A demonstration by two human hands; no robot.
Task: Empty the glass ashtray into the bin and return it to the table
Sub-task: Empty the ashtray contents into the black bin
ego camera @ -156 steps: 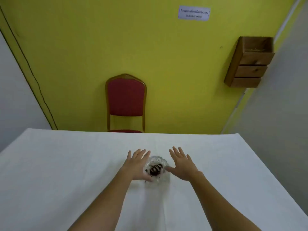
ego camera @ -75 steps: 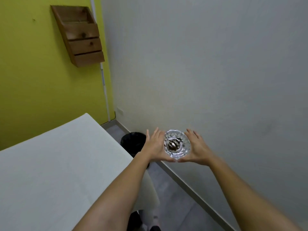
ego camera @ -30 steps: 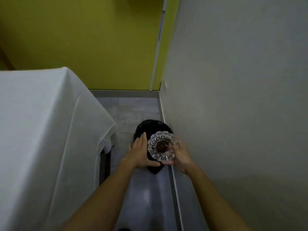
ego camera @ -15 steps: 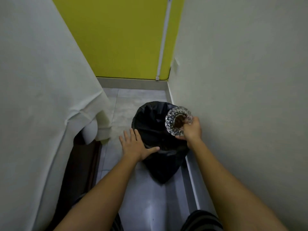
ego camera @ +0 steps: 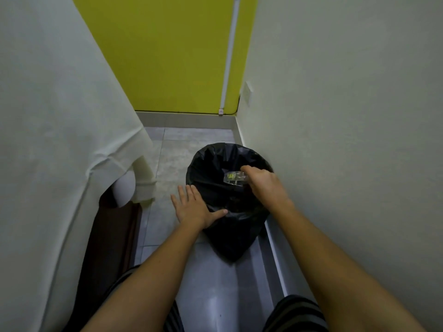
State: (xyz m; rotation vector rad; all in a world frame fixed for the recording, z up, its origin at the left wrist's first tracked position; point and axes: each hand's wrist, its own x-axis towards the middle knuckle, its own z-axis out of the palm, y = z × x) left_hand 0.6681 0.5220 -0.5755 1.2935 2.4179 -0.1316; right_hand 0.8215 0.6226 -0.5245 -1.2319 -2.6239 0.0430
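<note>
My right hand (ego camera: 263, 185) grips the glass ashtray (ego camera: 233, 179) over the mouth of the bin (ego camera: 211, 164), a round bin lined with a black bag on the floor against the right wall. The ashtray is tipped over toward the bin's inside and shows edge-on, blurred; its contents are not visible. My left hand (ego camera: 193, 208) hangs open with fingers spread at the bin's near left rim, its thumb touching the bag. The table's white cloth (ego camera: 60, 140) drapes down on the left.
The pale wall (ego camera: 347, 140) runs close along the right, with a grey skirting at its foot. A yellow wall (ego camera: 167, 56) closes the far end. A narrow strip of grey floor (ego camera: 172, 159) lies between cloth and bin. My knees show at the bottom.
My right hand has turned the ashtray from tilted to face down over the bin and lowered it toward the opening. The left hand stays by the rim. Earlier I carried it here from the table.
</note>
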